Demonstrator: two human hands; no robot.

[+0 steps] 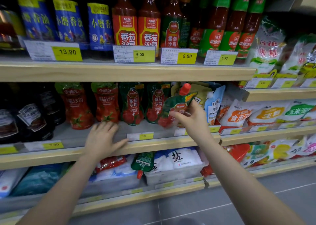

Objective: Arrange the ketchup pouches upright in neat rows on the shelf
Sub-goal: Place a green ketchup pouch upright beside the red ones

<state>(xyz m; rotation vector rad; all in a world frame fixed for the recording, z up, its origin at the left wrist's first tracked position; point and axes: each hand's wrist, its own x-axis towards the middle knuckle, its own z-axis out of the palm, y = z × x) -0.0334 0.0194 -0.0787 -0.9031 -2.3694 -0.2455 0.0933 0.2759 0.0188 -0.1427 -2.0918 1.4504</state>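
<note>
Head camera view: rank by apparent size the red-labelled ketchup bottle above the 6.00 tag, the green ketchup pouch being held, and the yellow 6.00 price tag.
1. Red-labelled ketchup bottle
2. Green ketchup pouch, tilted in the right hand
3. Yellow 6.00 price tag

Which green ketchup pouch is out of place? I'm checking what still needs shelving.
The green pouch hanging cap-down over the salt bin one shelf below; the others stand on the middle shelf or tilt in the right hand.

Right hand [191,117] around a tilted green ketchup pouch [177,105] (red cap up), left hand [102,139] flat on the shelf [68,135].
</note>
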